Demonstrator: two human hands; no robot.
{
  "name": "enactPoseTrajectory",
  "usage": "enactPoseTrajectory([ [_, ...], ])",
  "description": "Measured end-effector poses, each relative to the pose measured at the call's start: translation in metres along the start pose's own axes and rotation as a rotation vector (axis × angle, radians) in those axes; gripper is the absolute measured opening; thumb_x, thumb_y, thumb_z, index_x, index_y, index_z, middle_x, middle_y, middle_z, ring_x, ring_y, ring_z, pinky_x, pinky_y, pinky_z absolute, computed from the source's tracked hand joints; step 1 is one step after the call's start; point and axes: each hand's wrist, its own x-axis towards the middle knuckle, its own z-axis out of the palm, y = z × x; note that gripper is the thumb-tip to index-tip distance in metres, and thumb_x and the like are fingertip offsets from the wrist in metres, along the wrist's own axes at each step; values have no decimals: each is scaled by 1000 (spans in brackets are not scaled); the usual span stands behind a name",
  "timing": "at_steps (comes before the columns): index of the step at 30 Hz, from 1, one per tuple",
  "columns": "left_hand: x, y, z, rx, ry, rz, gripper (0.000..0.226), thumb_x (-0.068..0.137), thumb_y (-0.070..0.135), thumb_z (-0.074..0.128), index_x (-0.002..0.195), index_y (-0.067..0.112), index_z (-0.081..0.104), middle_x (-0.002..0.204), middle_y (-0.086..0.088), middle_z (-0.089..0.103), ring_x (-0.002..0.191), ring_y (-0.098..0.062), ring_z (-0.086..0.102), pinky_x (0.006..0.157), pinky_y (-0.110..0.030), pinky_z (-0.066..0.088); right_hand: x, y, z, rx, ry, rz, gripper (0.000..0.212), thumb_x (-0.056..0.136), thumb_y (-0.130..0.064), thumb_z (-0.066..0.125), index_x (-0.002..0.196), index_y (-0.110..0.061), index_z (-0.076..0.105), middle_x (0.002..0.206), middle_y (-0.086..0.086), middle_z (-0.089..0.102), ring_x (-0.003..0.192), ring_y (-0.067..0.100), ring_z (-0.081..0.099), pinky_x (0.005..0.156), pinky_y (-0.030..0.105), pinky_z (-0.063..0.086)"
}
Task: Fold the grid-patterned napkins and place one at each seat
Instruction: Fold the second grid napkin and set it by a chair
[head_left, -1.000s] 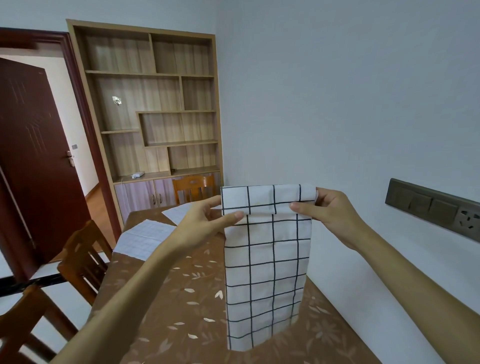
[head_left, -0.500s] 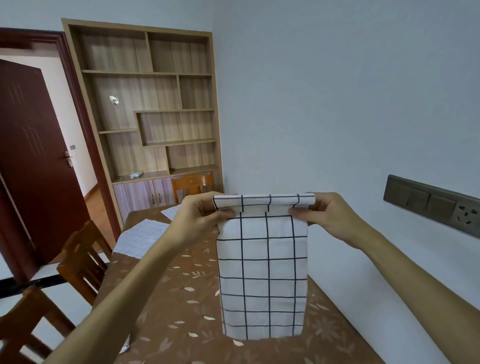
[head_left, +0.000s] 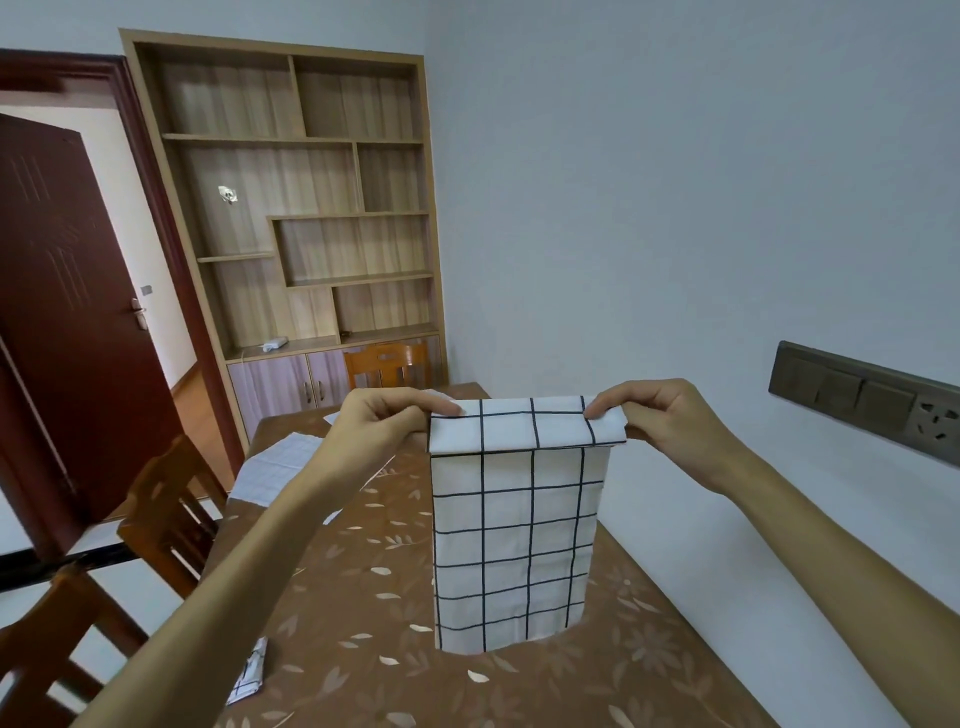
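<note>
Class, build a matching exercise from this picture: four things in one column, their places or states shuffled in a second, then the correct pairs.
Column A
1. held napkin
2. flat napkin
3. door
4. far chair

Column B
a. standing open
b. pinched at its top by both hands
c. by the shelf cabinet
d. lying on the table

Pairs: 1-b, 2-d, 3-a, 4-c

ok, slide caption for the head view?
Both hands hold a grid napkin by its folded top edge above the table.

Napkins (head_left: 519, 540): 4, maybe; chairs (head_left: 171, 514): 3; hands (head_left: 379, 436): 2.
</note>
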Motion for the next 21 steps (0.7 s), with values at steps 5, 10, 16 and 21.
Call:
enactPoseTrajectory([
  [5,-1,0,2,-44,41,10,10,85,20,75,92,16,82,99,-4,79,95,-21,74,88,-34,58,0,-1,1,94,-12,21,49,97,4,40,81,-17,82,99,13,76,94,21,69,81,27,55],
  [10,1,-1,9,-42,145,71,19,78,5,80,94,14,78,99,1,79,95,-19,74,85,-33,61,2,1,7,71,30,65,43,83,-48,74,123,-34,66,93,-3,71,92,13,66,92,32,54],
  [16,0,1,10,-128,162,109,51,75,13,81,123,20,66,99,-1,78,93,-18,74,88,-32,59,-1,2,21,117,36,114,25,85,-14,76,110,-12,73,106,3,78,102,19,74,93,34,56],
  [21,-6,-2,10,-29,-14,-73,36,82,34,71,116,21,69,101,-1,79,98,-24,74,97,-56,54,1,-5,23,144,83,82,19,88,-12,73,106,-9,75,99,1,79,79,3,71,66,9,50],
])
